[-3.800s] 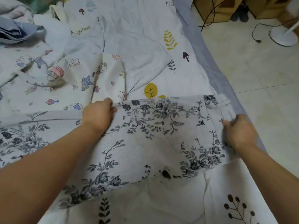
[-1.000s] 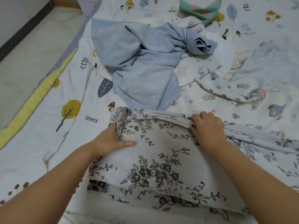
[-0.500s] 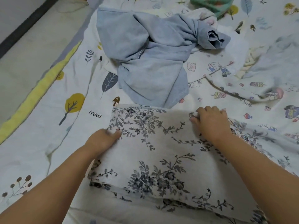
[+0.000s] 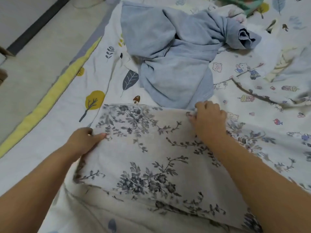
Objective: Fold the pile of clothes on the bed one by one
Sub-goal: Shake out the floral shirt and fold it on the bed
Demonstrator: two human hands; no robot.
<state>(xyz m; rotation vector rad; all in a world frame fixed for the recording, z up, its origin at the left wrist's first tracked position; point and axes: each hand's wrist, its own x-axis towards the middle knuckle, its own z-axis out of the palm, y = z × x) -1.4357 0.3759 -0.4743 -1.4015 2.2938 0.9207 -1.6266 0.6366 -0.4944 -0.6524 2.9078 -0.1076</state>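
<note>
Floral-print garment [image 4: 148,165] spread on the patterned bedsheet [image 4: 70,105], near a crumpled blue garment [image 4: 175,52]; left hand [image 4: 84,142] pinches its left edge, right hand [image 4: 208,118] grips its far edge with curled fingers

— The green cloth [image 4: 242,4] is cut by the top edge, yes?
— Yes. The floral garment [image 4: 143,165] also leaves the frame at the bottom, and its print looks blurred.

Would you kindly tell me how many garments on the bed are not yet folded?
At least 3: a blue top at centre, a cartoon-print piece on the right, a green one at the top edge. Others may be hidden.
</note>
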